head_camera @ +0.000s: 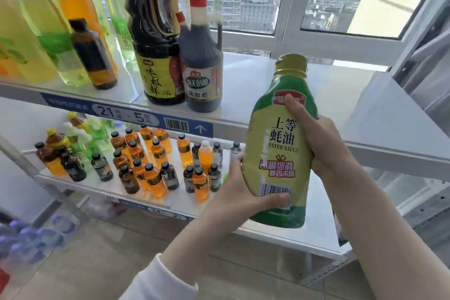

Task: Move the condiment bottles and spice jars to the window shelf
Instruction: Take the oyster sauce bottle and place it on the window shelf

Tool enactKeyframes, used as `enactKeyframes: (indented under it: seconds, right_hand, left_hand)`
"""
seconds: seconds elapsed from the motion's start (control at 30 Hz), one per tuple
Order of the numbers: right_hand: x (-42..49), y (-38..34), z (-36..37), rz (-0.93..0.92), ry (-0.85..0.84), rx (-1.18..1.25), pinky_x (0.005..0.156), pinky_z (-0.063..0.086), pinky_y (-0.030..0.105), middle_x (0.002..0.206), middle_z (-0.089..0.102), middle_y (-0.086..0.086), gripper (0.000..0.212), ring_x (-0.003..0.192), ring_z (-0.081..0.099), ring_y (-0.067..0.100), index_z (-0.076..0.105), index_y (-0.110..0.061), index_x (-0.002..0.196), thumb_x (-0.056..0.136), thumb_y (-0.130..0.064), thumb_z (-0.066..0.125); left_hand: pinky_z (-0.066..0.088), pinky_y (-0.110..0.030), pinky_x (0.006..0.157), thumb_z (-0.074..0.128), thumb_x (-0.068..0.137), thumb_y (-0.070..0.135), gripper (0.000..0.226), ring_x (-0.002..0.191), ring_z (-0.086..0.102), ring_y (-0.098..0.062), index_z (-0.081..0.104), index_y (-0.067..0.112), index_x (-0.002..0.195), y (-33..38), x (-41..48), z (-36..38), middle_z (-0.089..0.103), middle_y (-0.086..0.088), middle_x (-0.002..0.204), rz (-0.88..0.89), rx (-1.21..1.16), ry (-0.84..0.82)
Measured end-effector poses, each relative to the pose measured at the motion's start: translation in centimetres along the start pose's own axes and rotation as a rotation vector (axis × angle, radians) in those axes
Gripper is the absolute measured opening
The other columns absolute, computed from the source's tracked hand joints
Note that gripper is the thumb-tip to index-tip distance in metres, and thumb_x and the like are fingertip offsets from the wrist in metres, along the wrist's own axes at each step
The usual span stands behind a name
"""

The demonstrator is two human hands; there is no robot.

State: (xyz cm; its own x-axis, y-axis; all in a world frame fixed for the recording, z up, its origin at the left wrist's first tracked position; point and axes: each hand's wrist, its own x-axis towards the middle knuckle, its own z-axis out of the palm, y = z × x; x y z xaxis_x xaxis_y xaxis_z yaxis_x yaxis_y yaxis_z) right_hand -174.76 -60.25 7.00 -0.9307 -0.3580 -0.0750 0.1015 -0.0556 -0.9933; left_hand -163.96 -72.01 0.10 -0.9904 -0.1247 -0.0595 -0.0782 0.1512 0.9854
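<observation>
- Step in hand: carrying one condiment to its place. The green-and-yellow plastic oyster sauce bottle (pixel 280 134) is held in the air, roughly upright, with its gold cap tipped slightly away. It is in front of the white window shelf (pixel 353 109) and not yet resting on it.
- The left hand (pixel 243 192) cups the bottle's lower part, thumb by the barcode. The right hand (pixel 323 146) wraps the upper body from the right, thumb on the red label. Both grip it firmly.
- Already standing on that shelf, to the left, is a tall dark soy sauce jug with a yellow label (pixel 155 31). Close beside it is a smaller dark vinegar jug with a red cap (pixel 201 63).
- Next, I judge: carry the bottle forward over the shelf edge and set its base flat on the bare stretch right of the vinegar jug. Release only once it stands steady.
</observation>
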Motion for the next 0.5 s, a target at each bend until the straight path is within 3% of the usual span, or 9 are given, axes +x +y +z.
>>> enactKeyframes:
  seconds: [0.07, 0.17, 0.27, 0.37, 0.5]
  right_hand:
    - [2.0, -1.3, 0.6, 0.001, 0.007, -0.003, 0.049, 0.054, 0.025, 0.073, 0.075, 0.002, 0.061, 0.064, 0.072, 0.018, 0.066, -0.015, 0.087, 0.044, -0.057, 0.074]
    - [5.1, -2.8, 1.5, -0.009, 0.033, 0.016, 0.052, 0.055, 0.026, 0.076, 0.075, 0.003, 0.061, 0.068, 0.073, 0.019, 0.066, -0.015, 0.087, 0.044, -0.057, 0.074]
    - [7.9, -4.0, 2.2, -0.029, 0.081, 0.052, 0.052, 0.055, 0.026, 0.075, 0.075, 0.003, 0.059, 0.067, 0.072, 0.019, 0.067, -0.013, 0.087, 0.046, -0.054, 0.076]
    - [10.3, -4.8, 2.7, -0.050, 0.106, 0.076, 0.053, 0.055, 0.026, 0.075, 0.075, 0.003, 0.049, 0.068, 0.073, 0.018, 0.067, -0.011, 0.088, 0.059, -0.049, 0.078]
    - [12.9, -5.6, 3.0, -0.057, 0.116, 0.067, 0.057, 0.057, 0.028, 0.077, 0.075, 0.003, 0.045, 0.071, 0.073, 0.019, 0.067, -0.012, 0.089, 0.064, -0.047, 0.078]
  left_hand:
    - [0.053, -0.016, 0.075, 0.078, 0.046, 0.057, 0.097, 0.095, 0.061, 0.003, 0.030, 0.029, 0.126, 1.1, 2.2, -1.2, 0.059, 0.016, 0.109, 0.010, 0.003, -0.003]
    - [0.051, -0.009, 0.062, 0.077, 0.046, 0.055, 0.095, 0.092, 0.060, -0.001, 0.032, 0.028, 0.125, 2.6, 5.3, -2.8, 0.059, 0.013, 0.109, 0.030, -0.002, -0.003]
    - [0.055, -0.019, 0.077, 0.079, 0.046, 0.051, 0.097, 0.099, 0.060, -0.003, 0.034, 0.025, 0.128, 3.4, 8.2, -4.0, 0.060, 0.011, 0.111, 0.053, -0.018, 0.016]
    - [0.054, -0.028, 0.085, 0.082, 0.052, 0.044, 0.090, 0.101, 0.062, -0.006, 0.038, 0.022, 0.127, 3.8, 10.7, -4.9, 0.063, 0.009, 0.111, 0.097, -0.014, 0.046]
    - [0.052, -0.022, 0.084, 0.081, 0.051, 0.049, 0.089, 0.099, 0.061, -0.001, 0.040, 0.024, 0.125, 4.1, 13.3, -6.0, 0.063, 0.013, 0.108, 0.134, 0.010, 0.059]
